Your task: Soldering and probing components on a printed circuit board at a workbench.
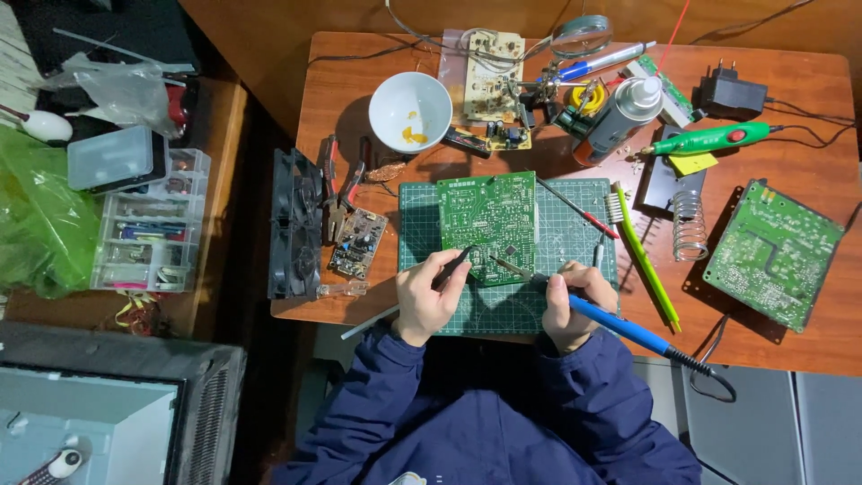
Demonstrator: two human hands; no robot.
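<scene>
Head view: green circuit board (488, 224) lies flat at frame centre on the cutting mat (575, 310). Left hand (427, 295) grips a dark tool (454, 267); right hand (569, 301) grips the blue soldering iron (620, 321). Board judged light, stiff, fragile; hold by edges.

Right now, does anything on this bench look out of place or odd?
Mostly the bowl: a white dish with yellow residue sits among the electronics, touching a small board. A black fan also overhangs the table's left edge. The left hand and right hand hold tools over the green board normally.
</scene>
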